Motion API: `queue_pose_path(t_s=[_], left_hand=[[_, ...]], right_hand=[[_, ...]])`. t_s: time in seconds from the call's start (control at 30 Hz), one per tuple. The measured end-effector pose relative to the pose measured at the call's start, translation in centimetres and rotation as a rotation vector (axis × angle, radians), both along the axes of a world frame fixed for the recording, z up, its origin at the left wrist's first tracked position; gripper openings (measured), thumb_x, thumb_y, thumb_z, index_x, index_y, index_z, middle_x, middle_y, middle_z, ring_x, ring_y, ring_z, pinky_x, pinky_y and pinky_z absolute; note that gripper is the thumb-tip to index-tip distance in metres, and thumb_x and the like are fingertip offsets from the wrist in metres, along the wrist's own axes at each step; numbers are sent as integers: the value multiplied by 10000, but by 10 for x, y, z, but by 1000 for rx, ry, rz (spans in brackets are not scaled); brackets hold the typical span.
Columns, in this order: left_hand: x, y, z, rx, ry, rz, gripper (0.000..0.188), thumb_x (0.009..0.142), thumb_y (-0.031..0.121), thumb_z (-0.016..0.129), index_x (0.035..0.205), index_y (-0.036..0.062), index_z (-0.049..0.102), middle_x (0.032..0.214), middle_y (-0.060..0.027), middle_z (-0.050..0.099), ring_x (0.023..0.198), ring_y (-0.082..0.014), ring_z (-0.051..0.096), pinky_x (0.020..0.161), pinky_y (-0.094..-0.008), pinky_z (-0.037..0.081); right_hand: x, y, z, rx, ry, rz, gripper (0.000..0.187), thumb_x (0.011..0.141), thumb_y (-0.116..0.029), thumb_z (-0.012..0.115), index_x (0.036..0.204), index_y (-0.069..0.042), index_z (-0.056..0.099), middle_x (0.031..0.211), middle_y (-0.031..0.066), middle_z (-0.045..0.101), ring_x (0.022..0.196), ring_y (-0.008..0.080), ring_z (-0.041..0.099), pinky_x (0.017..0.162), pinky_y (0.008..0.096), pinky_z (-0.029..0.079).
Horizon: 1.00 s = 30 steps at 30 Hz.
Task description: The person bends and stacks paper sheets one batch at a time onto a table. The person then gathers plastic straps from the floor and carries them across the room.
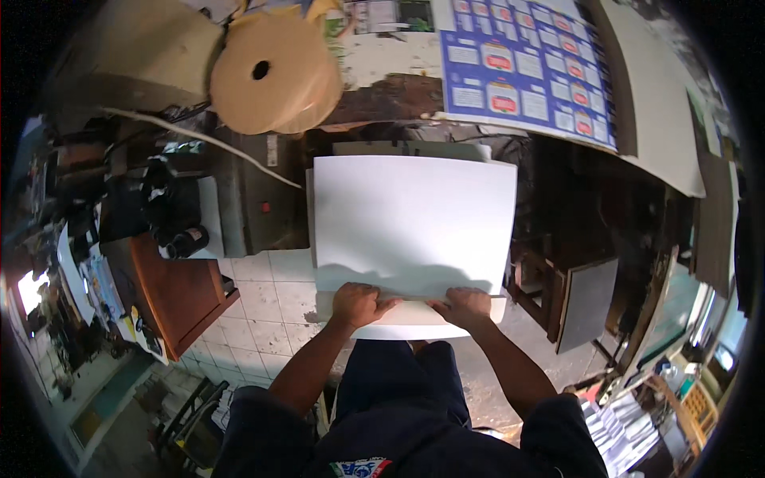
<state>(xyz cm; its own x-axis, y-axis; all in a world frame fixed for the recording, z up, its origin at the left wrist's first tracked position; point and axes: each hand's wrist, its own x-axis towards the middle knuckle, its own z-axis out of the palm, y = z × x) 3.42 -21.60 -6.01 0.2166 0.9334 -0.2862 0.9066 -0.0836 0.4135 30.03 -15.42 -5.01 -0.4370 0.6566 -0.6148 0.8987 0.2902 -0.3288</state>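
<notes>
A large white sheet point(414, 215), like paper or thin card, lies flat in front of me, more layers showing at its far edge. Along its near side runs a cream-coloured strip point(418, 312); whether this is the sheet's turned-up edge or a separate piece, I cannot tell. My left hand point(360, 304) is closed on this near edge, left of the middle. On the right, my right hand point(464, 307) grips the same edge with curled fingers. Both thumbs point inward toward each other, a small gap between them. The fingertips are hidden.
Beyond the sheet, a bench holds large tan rolls point(275, 76) and blue printed sheets point(526, 76). A dark metal machine body point(267, 195) stands at left, near a brown wooden panel point(171, 291). At right is a grey-topped stand point(588, 304). Paper piles point(621, 434) lie lower right.
</notes>
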Motion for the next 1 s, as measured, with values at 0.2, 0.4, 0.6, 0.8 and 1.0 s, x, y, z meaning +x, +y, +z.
queue_pose_path(t_s=[0.2,0.4,0.6,0.8,1.0], left_hand=[[8,17,2,-336,-67,9,776,853,755,399,647,66,693,727,-161,681,762,-331,683,712,-478,514],[-3,24,129,-262,-68,50,846,852,781,330,726,35,711,711,-175,678,750,-345,686,722,-477,535],[-22,50,331,327,-133,4,788,894,690,401,614,3,668,552,-157,614,547,-349,640,598,-455,519],[-39,139,230,87,-100,60,816,827,735,463,673,-34,685,630,-213,632,654,-397,653,685,-481,516],[-32,169,66,-87,-107,31,770,790,751,485,847,24,734,912,-198,695,907,-344,670,806,-450,515]], right_hand=[[10,3,-6,-33,-107,-93,627,815,-686,524,863,-86,700,890,169,693,829,349,672,728,473,521],[9,11,116,400,251,26,378,755,-402,721,650,-65,585,613,187,585,586,380,603,522,451,471],[16,62,308,561,558,257,426,952,-361,513,665,-56,592,622,138,552,513,324,539,468,436,359],[-18,130,210,194,443,-36,558,988,-463,458,713,16,531,614,170,492,533,285,424,526,426,340],[11,153,-29,234,241,-163,627,896,-572,551,852,43,662,705,209,643,632,294,604,657,443,465]])
